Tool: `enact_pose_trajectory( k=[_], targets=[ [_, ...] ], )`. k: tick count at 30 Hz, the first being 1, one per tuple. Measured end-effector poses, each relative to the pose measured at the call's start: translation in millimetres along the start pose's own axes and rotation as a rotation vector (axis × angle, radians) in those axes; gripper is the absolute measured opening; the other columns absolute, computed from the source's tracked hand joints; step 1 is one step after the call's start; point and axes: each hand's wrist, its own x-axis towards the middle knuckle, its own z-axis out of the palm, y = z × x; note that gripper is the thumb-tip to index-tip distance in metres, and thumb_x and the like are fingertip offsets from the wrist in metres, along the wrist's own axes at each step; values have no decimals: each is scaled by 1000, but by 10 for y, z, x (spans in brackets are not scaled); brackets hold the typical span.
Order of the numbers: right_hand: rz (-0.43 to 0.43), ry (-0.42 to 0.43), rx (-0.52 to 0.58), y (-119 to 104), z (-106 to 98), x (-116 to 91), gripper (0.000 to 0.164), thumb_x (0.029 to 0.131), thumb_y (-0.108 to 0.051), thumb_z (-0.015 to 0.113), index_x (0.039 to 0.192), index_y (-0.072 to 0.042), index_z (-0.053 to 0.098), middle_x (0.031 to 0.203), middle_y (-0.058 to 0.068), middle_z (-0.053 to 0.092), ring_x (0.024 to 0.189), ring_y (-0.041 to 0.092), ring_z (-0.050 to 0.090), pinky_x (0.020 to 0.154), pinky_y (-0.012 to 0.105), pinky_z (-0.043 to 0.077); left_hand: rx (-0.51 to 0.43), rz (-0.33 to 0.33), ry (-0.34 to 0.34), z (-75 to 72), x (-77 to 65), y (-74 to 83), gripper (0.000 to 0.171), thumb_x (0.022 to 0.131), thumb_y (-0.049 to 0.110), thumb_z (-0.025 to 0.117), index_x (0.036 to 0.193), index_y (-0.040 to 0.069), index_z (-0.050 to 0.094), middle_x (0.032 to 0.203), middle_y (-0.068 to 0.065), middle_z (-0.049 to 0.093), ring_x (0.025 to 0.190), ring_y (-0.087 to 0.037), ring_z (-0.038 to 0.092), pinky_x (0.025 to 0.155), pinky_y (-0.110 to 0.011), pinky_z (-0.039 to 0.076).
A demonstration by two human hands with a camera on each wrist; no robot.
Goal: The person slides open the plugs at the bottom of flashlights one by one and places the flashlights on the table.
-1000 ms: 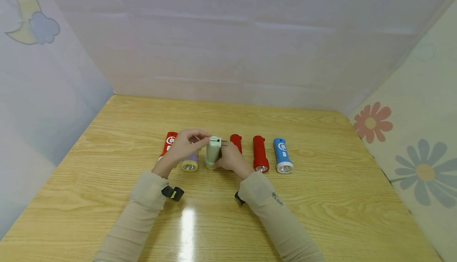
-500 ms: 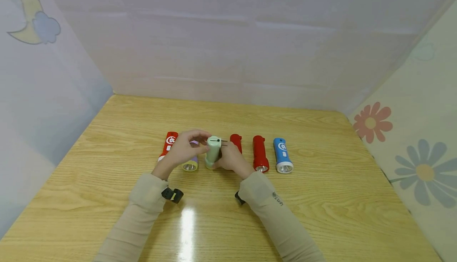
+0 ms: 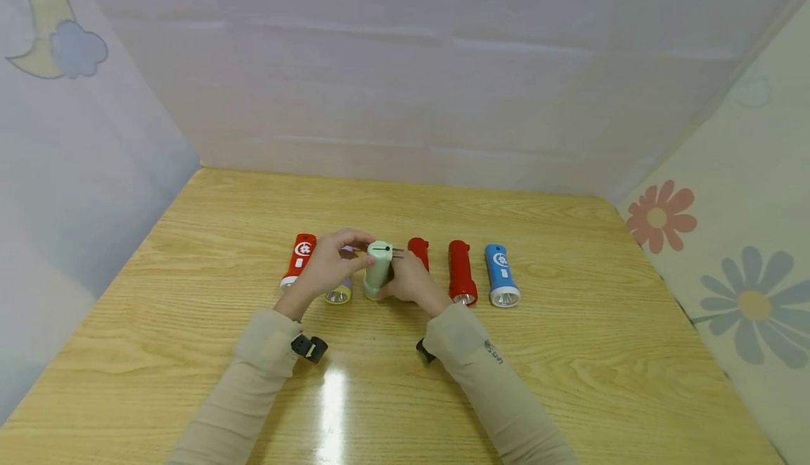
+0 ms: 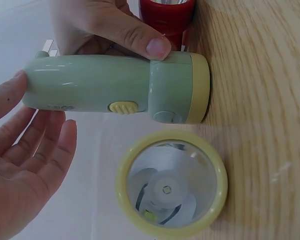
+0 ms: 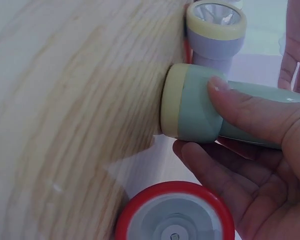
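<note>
A pale green flashlight point(image 3: 377, 273) with a yellow rim stands upright, lens end down on the table. Two thin metal prongs point(image 3: 397, 252) stick out to the right at its tail. My right hand point(image 3: 410, 281) grips it low, thumb on its head point(image 5: 202, 102) and fingers on the far side. Up at the tail, my left hand point(image 3: 329, 262) holds the end lightly; its thumb lies on the near edge and the index fingertip passes behind, partly hidden. The other left fingers hang loosely. A yellow slide switch point(image 4: 123, 107) shows on the body.
On the wooden table point(image 3: 380, 409), a purple flashlight point(image 3: 338, 292) lies left of the green one, beyond it a red-and-white flashlight point(image 3: 300, 259). To the right lie a red flashlight point(image 3: 418, 250) partly behind my hand, another red flashlight point(image 3: 460, 271), and a blue flashlight point(image 3: 501, 274).
My left thumb has moved from the tail's end face down onto its side. The right hand and the green flashlight stay where they were.
</note>
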Motion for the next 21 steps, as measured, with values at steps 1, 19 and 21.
enact_pose_trajectory(
  k=[1, 19, 21],
  targets=[
    [1, -3, 11, 1, -3, 1, 64, 65, -19, 83, 120, 0, 55, 115, 12, 58, 101, 27, 54, 91, 38, 42, 1, -2, 2, 1, 1, 3, 27, 81, 6, 68, 107, 0, 63, 102, -10, 63, 94, -24, 58, 78, -39, 48],
    [57, -80, 11, 20, -50, 39, 61, 68, -21, 81, 119, -1, 56, 108, 10, 61, 98, 24, 54, 88, 35, 43, 8, -11, 26, 28, 48, 14, 29, 83, 8, 66, 111, -1, 61, 104, -13, 62, 96, -26, 57, 80, -41, 48],
    [61, -87, 16, 24, -53, 38, 60, 68, -21, 81, 119, -1, 56, 108, 10, 61, 98, 23, 55, 88, 35, 43, 11, -7, 31, 34, 54, 11, 29, 83, 8, 65, 110, -1, 61, 104, -14, 62, 96, -26, 58, 79, -40, 48]
  ],
)
